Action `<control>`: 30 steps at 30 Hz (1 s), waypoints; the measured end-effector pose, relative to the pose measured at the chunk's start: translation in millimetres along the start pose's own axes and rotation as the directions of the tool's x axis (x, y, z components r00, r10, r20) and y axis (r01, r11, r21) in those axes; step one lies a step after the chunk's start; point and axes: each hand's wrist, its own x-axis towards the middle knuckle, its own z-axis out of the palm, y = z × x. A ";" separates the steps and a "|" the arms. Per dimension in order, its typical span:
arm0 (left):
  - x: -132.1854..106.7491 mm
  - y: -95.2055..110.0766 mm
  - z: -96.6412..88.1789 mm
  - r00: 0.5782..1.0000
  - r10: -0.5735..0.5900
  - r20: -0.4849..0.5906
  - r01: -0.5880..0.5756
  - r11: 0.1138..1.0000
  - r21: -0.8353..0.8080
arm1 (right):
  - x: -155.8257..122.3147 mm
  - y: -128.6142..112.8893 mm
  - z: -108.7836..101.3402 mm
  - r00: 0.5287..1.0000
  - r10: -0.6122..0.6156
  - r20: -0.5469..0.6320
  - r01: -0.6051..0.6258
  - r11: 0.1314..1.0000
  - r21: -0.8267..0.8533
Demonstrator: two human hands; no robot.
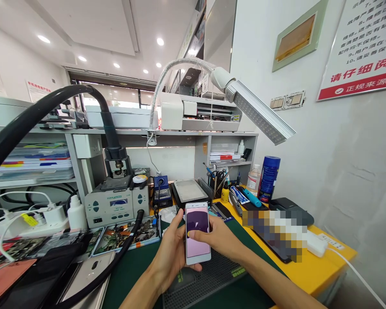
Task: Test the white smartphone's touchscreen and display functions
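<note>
A white smartphone with a lit pinkish-purple screen is held upright above the green work mat. My left hand wraps round it from behind and below, fingers curled on its left edge and bottom. My right hand comes from the right, its thumb tip resting on the screen's left middle, with its fingers behind the phone's right edge.
A soldering station with a thick black hose stands left, and trays of parts lie before it. A gooseneck lamp hangs overhead. Bottles, a blue can and tools crowd the right. Phones lie at lower left.
</note>
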 end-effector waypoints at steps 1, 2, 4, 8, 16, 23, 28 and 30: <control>0.3 -0.3 -0.3 1.000 0.002 -0.001 -0.002 1.000 -0.002 | 0.2 -0.2 -0.8 1.000 0.009 0.000 -0.009 1.000 0.008; 0.5 -0.7 -0.6 1.000 0.004 -0.001 -0.004 1.000 -0.005 | 0.4 -0.2 -1.5 1.000 0.020 -0.004 -0.020 1.000 0.015; 1.0 -1.3 -1.3 1.000 0.009 0.001 -0.009 1.000 -0.011 | 1.2 0.5 -2.7 0.999 0.051 -0.013 -0.050 0.998 0.035; 1.3 -1.6 -1.8 1.000 -0.003 0.020 0.003 1.000 -0.005 | 2.9 1.8 -4.1 0.995 0.095 -0.024 -0.092 0.990 0.108; 1.2 -1.3 -3.0 1.000 0.001 0.031 0.000 1.000 -0.021 | 2.8 -1.3 -3.6 0.995 0.092 -0.048 -0.082 0.979 0.184; 2.2 -0.8 -3.0 0.999 0.006 0.048 -0.002 0.998 -0.067 | 4.0 1.8 -5.5 0.990 0.121 -0.069 -0.105 0.974 0.201; -0.6 0.7 -3.0 0.999 -0.007 0.048 0.011 0.996 -0.092 | 4.7 -2.3 -6.6 0.995 0.097 -0.035 -0.089 0.977 0.192; -1.3 1.5 -2.6 0.999 -0.011 0.041 0.015 0.994 -0.105 | 4.3 -3.6 -6.6 0.997 0.076 -0.016 -0.071 0.980 0.186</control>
